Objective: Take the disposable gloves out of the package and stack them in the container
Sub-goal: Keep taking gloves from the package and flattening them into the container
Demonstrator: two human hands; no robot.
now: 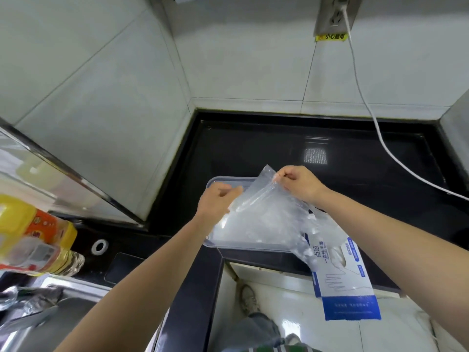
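Observation:
A clear plastic container (212, 183) sits on the black counter, with a pile of thin transparent gloves (243, 231) inside it. Over it I hold one clear disposable glove (264, 196) stretched between both hands. My left hand (218, 199) pinches its near left edge. My right hand (298, 182) pinches its raised top corner. The blue and white glove package (347, 283) hangs over the counter's front edge under my right forearm, with more crumpled gloves (305, 247) spilling from its top.
A white cable (380, 138) runs from a wall socket (336, 16) across the black counter (279, 148). At left are a yellow oil bottle (33, 237) and a steel sink (50, 316). Tiled walls enclose the corner. My shoe (250, 298) shows on the floor below.

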